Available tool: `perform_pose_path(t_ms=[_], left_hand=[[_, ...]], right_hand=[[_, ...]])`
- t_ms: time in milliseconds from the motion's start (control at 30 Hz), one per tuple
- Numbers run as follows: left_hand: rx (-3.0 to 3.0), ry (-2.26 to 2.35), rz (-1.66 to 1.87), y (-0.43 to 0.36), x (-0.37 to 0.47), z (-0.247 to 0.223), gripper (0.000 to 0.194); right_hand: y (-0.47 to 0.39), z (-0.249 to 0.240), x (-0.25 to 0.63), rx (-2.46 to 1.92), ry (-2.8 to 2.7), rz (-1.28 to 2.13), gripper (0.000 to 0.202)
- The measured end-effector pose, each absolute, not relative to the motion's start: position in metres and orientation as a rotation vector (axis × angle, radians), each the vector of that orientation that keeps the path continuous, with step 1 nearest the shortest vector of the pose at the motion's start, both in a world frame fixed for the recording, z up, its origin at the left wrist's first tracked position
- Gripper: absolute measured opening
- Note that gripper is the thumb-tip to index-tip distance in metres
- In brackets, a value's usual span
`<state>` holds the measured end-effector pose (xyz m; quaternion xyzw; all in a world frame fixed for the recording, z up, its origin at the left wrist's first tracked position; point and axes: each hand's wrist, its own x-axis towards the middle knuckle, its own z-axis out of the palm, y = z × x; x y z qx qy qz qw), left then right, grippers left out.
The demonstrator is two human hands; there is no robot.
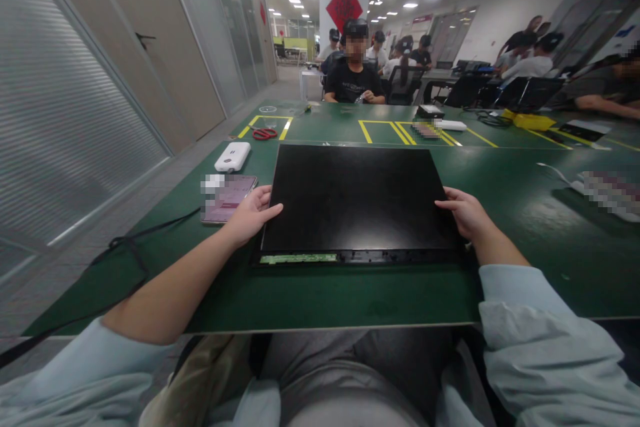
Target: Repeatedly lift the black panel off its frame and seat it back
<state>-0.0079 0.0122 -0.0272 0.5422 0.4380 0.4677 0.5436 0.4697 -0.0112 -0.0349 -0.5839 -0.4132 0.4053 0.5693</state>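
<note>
A black flat display panel [355, 197] lies in front of me over the green table, its dark glossy face up. Along its near edge a strip of green circuit board [300, 258] shows in a dark frame. My left hand [255, 214] grips the panel's left edge, thumb on the face and fingers at the side. On the opposite edge my right hand [463, 212] holds it the same way, thumb on top. The fingertips under the panel are hidden. I cannot tell whether the panel is lifted off the frame beneath.
Left of the panel are a phone [230, 199], a white power bank [233, 156] and a black strap [130, 240]. Red-handled scissors [265, 134] lie farther back on the green table [360, 307]. A person [355, 74] sits across. A white cable [555, 172] is at right.
</note>
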Motion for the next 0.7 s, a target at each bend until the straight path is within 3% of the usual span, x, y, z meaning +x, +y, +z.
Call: perform_pose_path(t_ms=[700], left_hand=[[1.319,1.052,1.072,0.0162,-0.0107,-0.0286,0.059]], right_hand=[[-0.0100,-0.0355,0.4697,-1.380,-0.986,0.935,0.036]])
